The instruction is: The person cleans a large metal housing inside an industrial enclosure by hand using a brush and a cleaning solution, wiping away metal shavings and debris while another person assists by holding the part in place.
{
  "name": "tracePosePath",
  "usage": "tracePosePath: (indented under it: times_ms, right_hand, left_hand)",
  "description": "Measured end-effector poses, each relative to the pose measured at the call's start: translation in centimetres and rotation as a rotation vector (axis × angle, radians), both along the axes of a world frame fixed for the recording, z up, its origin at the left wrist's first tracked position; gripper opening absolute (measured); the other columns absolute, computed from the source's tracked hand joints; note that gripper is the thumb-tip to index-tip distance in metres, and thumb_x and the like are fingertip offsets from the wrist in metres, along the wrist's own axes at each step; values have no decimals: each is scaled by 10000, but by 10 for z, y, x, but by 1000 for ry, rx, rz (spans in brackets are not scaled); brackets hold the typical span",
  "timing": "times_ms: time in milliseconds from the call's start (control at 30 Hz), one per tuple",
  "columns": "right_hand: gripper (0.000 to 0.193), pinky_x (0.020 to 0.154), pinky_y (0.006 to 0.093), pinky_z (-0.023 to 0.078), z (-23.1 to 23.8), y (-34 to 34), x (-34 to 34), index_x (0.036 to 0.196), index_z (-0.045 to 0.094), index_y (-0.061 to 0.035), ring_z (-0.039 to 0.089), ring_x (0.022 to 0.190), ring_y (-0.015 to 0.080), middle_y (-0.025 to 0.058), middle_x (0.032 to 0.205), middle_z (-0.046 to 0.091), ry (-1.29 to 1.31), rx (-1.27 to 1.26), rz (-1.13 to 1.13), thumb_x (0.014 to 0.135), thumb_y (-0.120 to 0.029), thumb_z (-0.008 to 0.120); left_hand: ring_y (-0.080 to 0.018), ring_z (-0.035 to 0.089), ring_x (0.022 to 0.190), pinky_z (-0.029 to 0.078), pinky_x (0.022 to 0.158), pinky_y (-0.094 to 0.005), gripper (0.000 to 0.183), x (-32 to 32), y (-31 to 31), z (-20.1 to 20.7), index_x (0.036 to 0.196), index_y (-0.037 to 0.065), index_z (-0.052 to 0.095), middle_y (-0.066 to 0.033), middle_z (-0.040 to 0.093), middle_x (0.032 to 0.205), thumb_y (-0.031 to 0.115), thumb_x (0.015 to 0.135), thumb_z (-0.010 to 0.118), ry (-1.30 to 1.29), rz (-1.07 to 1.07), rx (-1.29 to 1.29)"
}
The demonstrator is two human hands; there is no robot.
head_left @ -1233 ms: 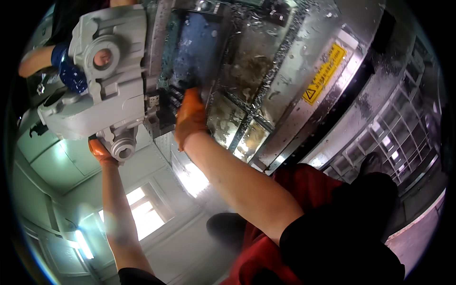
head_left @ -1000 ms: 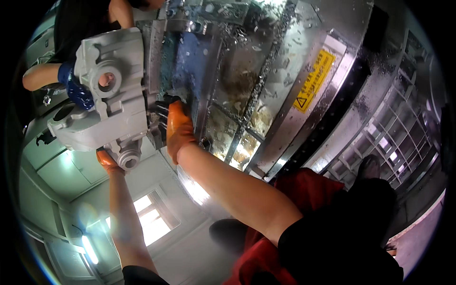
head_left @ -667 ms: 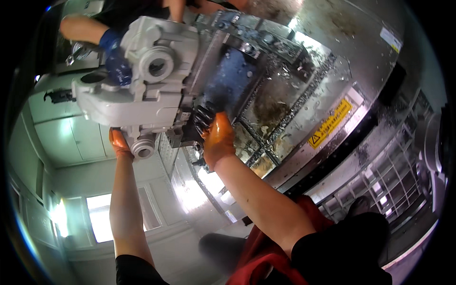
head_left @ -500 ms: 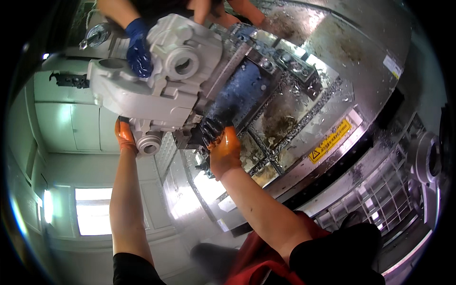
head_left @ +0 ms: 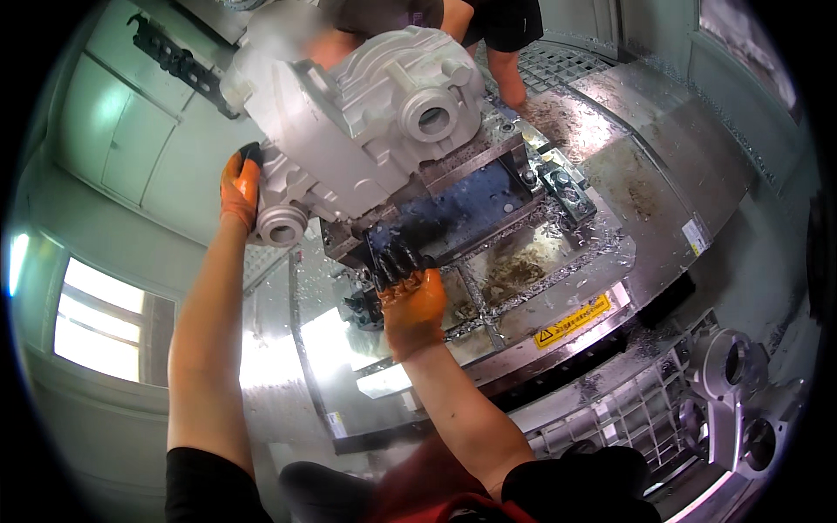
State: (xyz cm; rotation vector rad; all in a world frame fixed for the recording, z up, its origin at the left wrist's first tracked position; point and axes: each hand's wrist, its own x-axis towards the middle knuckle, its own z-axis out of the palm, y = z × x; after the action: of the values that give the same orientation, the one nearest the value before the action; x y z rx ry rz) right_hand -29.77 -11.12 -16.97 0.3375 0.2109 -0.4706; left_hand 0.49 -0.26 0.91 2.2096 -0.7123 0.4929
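A large pale-grey metal casting (head_left: 349, 139) with round bored bosses stands on a dark machine fixture (head_left: 466, 209). My left hand (head_left: 240, 185), in an orange glove with dark fingertips, grips the casting's left edge just above a ring-shaped boss (head_left: 282, 225). My right hand (head_left: 411, 296) wears the same kind of glove, its dark part wet. Its fingers are stretched out and slightly apart, touching the near left corner of the fixture below the casting. Their tips are hard to make out against the dark metal.
Metal chips lie around a clamp block (head_left: 567, 187) and on the wet machine bed (head_left: 663, 187). Nearer are a yellow warning label (head_left: 571, 321) and a metal grating (head_left: 623, 427), with another grey casting (head_left: 724, 392) at right. A co-worker (head_left: 384, 17) stands beyond the casting.
The view has turned, so the casting and fixture appear rotated clockwise. The co-worker's blue-gloved hand, earlier on the casting, no longer shows clearly. Both my hands keep their places.
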Motion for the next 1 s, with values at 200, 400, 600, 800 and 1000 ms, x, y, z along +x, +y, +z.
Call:
tracePosePath:
  times_ms: [200,400,600,800,1000]
  right_hand:
    - [290,916,353,552,1,-3,-5,1155,655,-77,683,995,198,55,1100,703,-53,15,-8,1030,-280,489]
    - [323,934,331,556,7,2,-4,1231,648,-70,676,1051,184,51,1168,698,-78,86,37,1040,-294,515]
    - [346,896,299,544,8,11,-2,1218,658,-94,668,1000,130,7,1117,700,-120,-12,13,1054,-358,507]
    - [328,863,286,539,3,21,-1,1175,673,-116,668,948,121,-11,1066,707,-44,-191,-37,1036,-382,541]
    - [317,888,295,531,4,24,-2,1191,673,-117,664,995,135,-4,1107,704,-68,-22,108,1026,-361,556]
  left_hand:
    - [-216,590,1154,432,1027,-322,514,-34,-24,4,1331,-6,602,-134,658,1261,306,924,567,91,-31,-36]
    - [-235,570,1203,420,1052,-331,487,-22,-17,0,1356,3,584,-133,628,1318,276,954,549,132,-73,-61]
    - [-282,526,1286,388,1103,-350,663,-9,-14,-1,1459,-66,431,-193,543,1421,343,956,567,168,-43,-76]
    - [-294,510,1322,368,1128,-359,667,-2,-9,1,1461,-50,439,-189,537,1442,356,947,564,114,11,-4]
    - [-287,538,1293,387,1104,-363,595,-22,-15,2,1417,7,524,-165,571,1417,355,937,562,114,26,5]
